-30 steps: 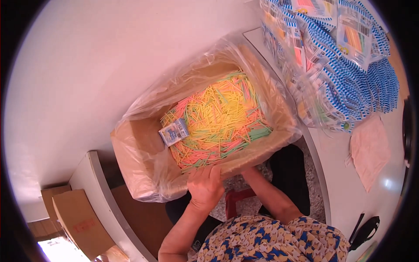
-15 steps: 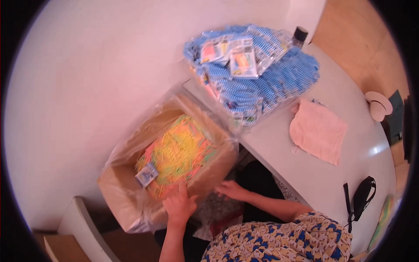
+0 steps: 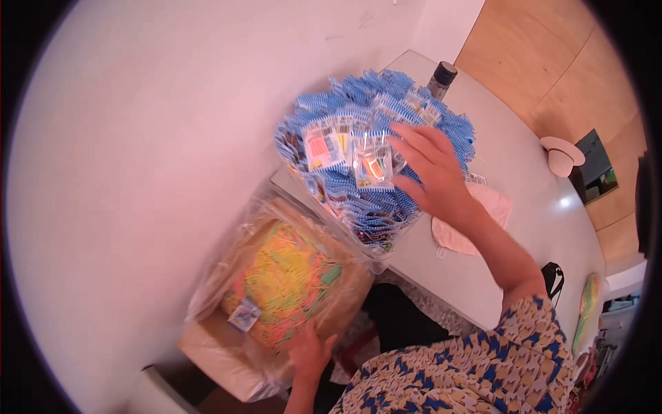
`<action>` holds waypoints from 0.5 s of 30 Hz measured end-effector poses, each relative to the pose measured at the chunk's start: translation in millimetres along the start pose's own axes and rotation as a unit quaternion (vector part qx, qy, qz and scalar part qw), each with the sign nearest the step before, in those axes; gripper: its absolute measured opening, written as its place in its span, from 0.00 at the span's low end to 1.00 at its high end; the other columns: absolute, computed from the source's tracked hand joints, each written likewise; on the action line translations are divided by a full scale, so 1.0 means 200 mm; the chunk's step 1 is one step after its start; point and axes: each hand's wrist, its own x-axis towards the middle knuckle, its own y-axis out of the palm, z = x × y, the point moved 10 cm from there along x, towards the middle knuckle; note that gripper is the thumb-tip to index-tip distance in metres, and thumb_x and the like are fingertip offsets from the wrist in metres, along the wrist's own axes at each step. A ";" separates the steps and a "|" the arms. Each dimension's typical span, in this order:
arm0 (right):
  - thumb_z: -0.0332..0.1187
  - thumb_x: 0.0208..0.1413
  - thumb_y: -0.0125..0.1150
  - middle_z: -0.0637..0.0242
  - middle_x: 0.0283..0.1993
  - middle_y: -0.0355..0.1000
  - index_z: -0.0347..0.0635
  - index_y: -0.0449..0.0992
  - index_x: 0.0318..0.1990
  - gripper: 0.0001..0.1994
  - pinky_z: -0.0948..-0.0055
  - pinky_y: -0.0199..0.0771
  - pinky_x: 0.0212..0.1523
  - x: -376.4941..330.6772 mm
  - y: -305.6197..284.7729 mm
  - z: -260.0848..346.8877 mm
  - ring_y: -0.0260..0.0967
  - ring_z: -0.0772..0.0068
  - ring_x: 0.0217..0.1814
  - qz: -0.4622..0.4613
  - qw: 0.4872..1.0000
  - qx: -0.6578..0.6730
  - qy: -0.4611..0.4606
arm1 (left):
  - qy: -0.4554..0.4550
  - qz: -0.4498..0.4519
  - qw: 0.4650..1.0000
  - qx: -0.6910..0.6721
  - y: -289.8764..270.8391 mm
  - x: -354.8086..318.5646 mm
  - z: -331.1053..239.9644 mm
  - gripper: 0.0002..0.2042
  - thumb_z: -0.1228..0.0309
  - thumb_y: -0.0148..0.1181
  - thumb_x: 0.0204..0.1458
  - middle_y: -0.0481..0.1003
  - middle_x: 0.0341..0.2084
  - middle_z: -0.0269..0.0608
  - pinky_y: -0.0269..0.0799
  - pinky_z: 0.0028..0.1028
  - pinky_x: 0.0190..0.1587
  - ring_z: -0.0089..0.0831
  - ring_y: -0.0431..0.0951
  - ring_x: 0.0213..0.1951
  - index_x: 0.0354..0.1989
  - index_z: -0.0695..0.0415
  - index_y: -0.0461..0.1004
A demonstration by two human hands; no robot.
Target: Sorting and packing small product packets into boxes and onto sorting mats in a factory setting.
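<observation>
Nearest the person, the left hand (image 3: 308, 354) lies flat with fingers spread on the near rim of a cardboard box (image 3: 227, 352), holding nothing. The box is lined with a clear plastic bag (image 3: 227, 272) and filled with a heap of thin sticks (image 3: 286, 279) in yellow, orange, pink and green; a small packet with a label (image 3: 245, 314) lies on the heap by the box's left side. The box stands below the table's (image 3: 496, 159) near left corner, just beside its edge. On that corner sits a large pile of small blue-striped packets (image 3: 358, 148). The right hand (image 3: 431, 172) rests open on top of the pile, fingers spread over the topmost packets and closed on none. Just right of the pile lies a pale pink cloth (image 3: 469, 224). A dark bottle (image 3: 441, 77) stands at the far edge behind the pile.
</observation>
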 end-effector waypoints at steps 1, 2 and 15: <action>0.29 0.36 0.69 0.64 0.49 0.70 0.42 0.72 0.48 0.25 0.59 0.61 0.50 0.08 0.02 -0.03 0.65 0.60 0.50 -0.007 1.000 0.006 0.007 | -0.001 0.000 1.000 0.012 -0.01 0.01 0.01 0.33 0.52 0.67 0.39 0.71 0.42 0.51 0.68 0.43 0.41 0.49 0.74 0.41 0.52 0.57 0.64; 0.30 0.36 0.68 0.66 0.49 0.70 0.42 0.73 0.48 0.25 0.59 0.59 0.51 0.12 0.12 -0.05 0.64 0.61 0.51 0.031 0.999 -0.017 -0.009 | 0.021 -0.006 1.000 -0.011 -0.01 0.02 -0.02 0.34 0.53 0.66 0.40 0.70 0.46 0.51 0.67 0.45 0.44 0.49 0.71 0.45 0.54 0.56 0.64; 0.27 0.37 0.58 0.61 0.27 0.67 0.43 0.70 0.25 0.05 0.60 0.68 0.34 0.07 0.21 -0.27 0.68 0.56 0.34 -0.103 0.992 0.031 0.063 | 0.137 -0.027 0.981 -0.134 -0.62 0.07 -0.09 0.22 0.66 0.64 0.43 0.67 0.52 0.50 0.62 0.45 0.54 0.50 0.66 0.53 0.49 0.56 0.71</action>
